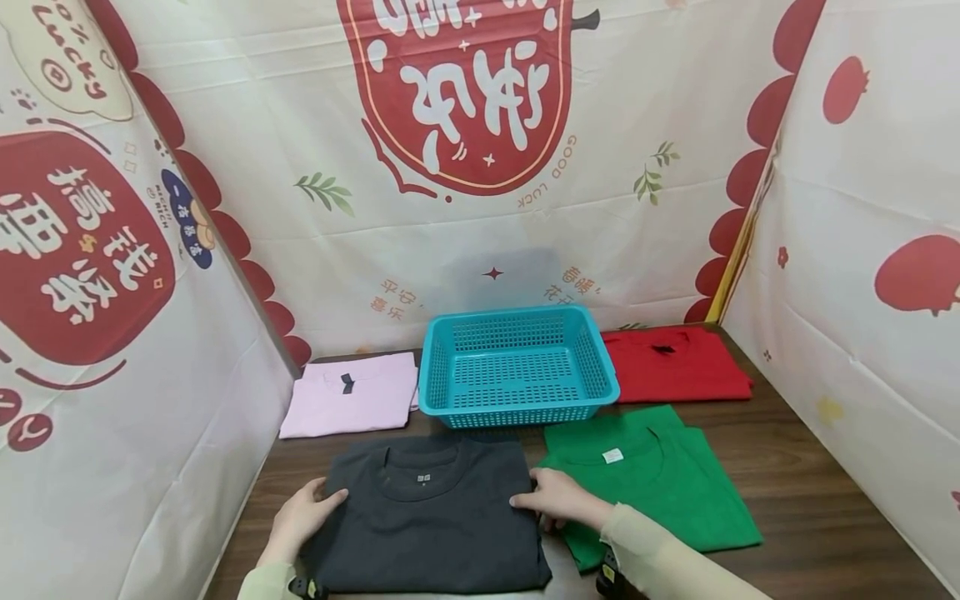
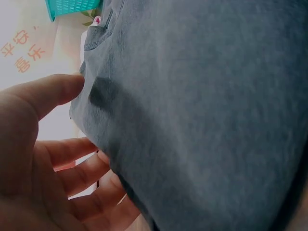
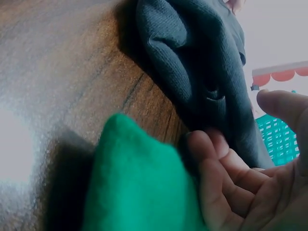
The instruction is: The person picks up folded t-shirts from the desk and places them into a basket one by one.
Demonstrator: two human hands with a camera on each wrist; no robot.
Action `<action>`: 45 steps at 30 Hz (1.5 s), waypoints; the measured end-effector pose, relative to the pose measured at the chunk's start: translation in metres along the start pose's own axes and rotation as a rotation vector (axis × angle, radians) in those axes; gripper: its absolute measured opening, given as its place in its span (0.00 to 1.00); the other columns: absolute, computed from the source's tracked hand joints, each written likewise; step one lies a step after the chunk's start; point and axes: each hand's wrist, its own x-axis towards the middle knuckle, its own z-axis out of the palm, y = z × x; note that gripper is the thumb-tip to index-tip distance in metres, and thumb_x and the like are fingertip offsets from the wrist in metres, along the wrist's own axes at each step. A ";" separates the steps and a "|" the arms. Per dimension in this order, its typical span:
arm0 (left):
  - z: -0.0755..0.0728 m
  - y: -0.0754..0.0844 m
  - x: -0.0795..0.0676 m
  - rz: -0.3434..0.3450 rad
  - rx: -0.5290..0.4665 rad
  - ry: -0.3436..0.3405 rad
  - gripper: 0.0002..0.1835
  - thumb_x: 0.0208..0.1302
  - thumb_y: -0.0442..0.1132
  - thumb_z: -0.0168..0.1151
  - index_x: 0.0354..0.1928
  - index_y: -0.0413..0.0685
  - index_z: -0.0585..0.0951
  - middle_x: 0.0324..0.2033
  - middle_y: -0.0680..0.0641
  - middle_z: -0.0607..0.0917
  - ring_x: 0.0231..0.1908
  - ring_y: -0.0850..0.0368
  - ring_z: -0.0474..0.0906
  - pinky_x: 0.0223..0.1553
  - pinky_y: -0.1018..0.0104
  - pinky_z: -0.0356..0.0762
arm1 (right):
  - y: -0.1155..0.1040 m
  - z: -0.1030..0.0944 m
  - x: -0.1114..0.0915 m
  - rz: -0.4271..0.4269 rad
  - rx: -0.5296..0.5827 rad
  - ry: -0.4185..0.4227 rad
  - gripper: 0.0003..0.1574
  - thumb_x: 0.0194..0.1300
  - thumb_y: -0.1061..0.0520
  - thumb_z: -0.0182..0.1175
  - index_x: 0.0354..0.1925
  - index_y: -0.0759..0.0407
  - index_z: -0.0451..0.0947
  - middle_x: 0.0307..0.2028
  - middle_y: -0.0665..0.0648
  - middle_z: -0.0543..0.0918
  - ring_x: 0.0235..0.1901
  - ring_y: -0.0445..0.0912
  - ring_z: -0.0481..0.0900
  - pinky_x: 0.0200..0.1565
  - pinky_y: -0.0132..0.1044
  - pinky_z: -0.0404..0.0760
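Observation:
A folded dark grey T-shirt [image 1: 427, 525] lies at the front of the table, its neckline towards the back. At its left edge is my left hand [image 1: 303, 517]; in the left wrist view the thumb [image 2: 60, 91] stands apart from the fingers, whose tips meet the shirt's edge. My right hand [image 1: 558, 496] is at the opposite edge. In the right wrist view its thumb [image 3: 279, 103] is raised off the cloth while the bent fingers [image 3: 236, 178] reach the shirt's side. A folded green T-shirt [image 1: 660, 483] lies close beside and partly beneath the right forearm.
Behind the grey shirt stands a turquoise plastic basket [image 1: 517, 408] with nothing in it. A folded pink shirt [image 1: 367, 408] lies to its left, a folded red shirt [image 1: 682, 375] to its right. Printed cloth walls [image 1: 247, 167] enclose the wooden table [image 1: 810, 508].

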 end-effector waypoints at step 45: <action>0.011 -0.006 0.018 -0.082 -0.327 -0.132 0.27 0.61 0.53 0.63 0.40 0.30 0.81 0.30 0.45 0.84 0.30 0.52 0.80 0.34 0.56 0.79 | 0.013 -0.019 0.017 0.147 0.427 -0.307 0.27 0.63 0.45 0.63 0.51 0.64 0.80 0.39 0.62 0.85 0.36 0.53 0.85 0.40 0.48 0.83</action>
